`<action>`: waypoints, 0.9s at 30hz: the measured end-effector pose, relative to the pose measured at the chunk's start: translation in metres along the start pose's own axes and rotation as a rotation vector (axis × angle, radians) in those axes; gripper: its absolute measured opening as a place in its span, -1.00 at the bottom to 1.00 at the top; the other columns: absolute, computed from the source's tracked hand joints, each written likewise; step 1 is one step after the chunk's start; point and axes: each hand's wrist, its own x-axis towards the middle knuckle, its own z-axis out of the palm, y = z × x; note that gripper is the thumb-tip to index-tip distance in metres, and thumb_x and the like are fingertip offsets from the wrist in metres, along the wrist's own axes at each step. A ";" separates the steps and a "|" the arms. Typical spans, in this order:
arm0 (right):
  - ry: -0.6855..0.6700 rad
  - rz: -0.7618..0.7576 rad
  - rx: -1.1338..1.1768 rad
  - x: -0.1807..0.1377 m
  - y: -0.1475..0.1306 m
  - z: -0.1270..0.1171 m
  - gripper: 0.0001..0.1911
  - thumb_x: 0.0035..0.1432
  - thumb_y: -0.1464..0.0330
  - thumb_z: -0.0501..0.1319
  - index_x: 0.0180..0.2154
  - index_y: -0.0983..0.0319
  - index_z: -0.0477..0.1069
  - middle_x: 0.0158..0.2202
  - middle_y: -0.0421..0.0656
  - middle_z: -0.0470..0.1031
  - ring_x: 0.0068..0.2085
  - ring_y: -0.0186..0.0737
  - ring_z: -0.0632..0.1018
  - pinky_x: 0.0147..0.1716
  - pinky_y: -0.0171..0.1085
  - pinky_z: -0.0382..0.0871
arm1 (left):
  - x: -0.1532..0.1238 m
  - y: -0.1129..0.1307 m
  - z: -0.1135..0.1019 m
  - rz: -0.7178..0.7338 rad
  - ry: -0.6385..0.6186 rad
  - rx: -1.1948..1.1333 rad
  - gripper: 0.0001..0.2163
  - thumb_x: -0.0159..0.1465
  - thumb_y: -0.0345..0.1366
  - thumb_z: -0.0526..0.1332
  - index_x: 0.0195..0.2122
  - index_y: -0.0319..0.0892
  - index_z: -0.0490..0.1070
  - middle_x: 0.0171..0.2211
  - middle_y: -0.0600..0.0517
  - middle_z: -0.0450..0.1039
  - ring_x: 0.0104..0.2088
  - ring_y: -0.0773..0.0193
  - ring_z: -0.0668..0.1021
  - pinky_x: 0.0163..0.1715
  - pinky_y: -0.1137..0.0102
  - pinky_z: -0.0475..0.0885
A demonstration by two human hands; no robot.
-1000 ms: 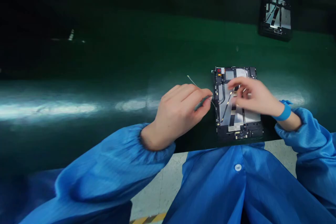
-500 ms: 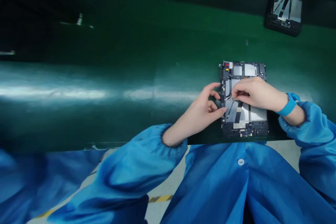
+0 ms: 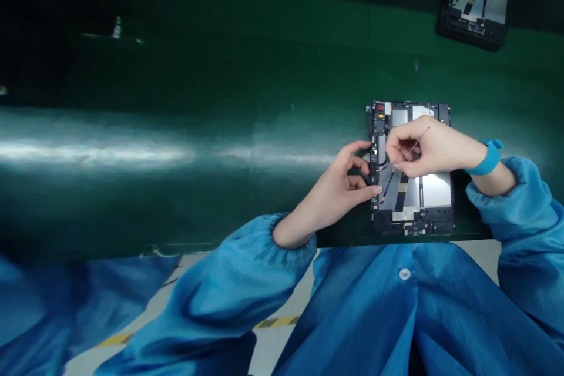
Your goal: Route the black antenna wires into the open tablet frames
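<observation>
An opened tablet [image 3: 434, 191] lies flat near the table's front edge, its silver panels, dark ribbon cables and small boards exposed. My left hand [image 3: 337, 191] is at its left side, fingers spread. The thumb tip lies over the frame and the index fingertip touches the frame higher up. Over the middle of the tablet, my right hand [image 3: 423, 147] pinches a thin dark wire [image 3: 423, 136], whose upper end pokes out above the fingers. The pinching fingertips hide where the wire leads. A blue band [image 3: 487, 158] circles my right wrist.
Another opened tablet [image 3: 478, 23] sits at the back right in a black holder. The green table [image 3: 264, 200] stretches far to the left, with glare across it. At lower left, blue clothing [image 3: 39, 305] of another person shows.
My right hand has turned, and the wire now shows above its fingers. My left hand stays at the tablet's left side. The view has shifted slightly.
</observation>
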 end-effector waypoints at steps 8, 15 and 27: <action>-0.041 0.048 0.022 -0.001 0.002 -0.005 -0.84 0.01 0.56 0.22 -0.39 0.18 0.43 -0.46 -0.31 0.46 -0.44 -0.39 0.38 -0.37 -0.34 0.28 | -0.006 0.000 0.009 0.079 0.050 0.113 -0.30 0.19 -0.34 0.40 0.32 0.01 0.18 -0.15 0.12 0.34 -0.48 0.47 0.44 -0.45 0.43 0.45; 0.238 -0.119 -0.249 0.012 0.023 0.026 -0.87 0.25 0.52 0.17 -0.29 0.18 0.40 -0.31 -0.21 0.51 -0.31 -0.30 0.43 -0.22 -0.28 0.30 | -0.007 -0.004 0.016 0.061 0.097 0.037 -0.31 0.15 -0.38 0.33 0.31 0.01 0.17 -0.19 0.14 0.29 -0.45 0.45 0.45 -0.43 0.44 0.42; 0.175 -0.106 -0.381 0.011 0.032 0.032 -0.87 0.29 0.50 0.17 -0.24 0.19 0.45 -0.27 -0.16 0.51 -0.23 -0.22 0.46 -0.19 -0.22 0.29 | 0.002 0.007 0.014 0.006 0.102 -0.041 -0.33 0.12 -0.38 0.33 0.27 -0.03 0.22 -0.29 0.19 0.28 -0.45 0.43 0.41 -0.43 0.47 0.41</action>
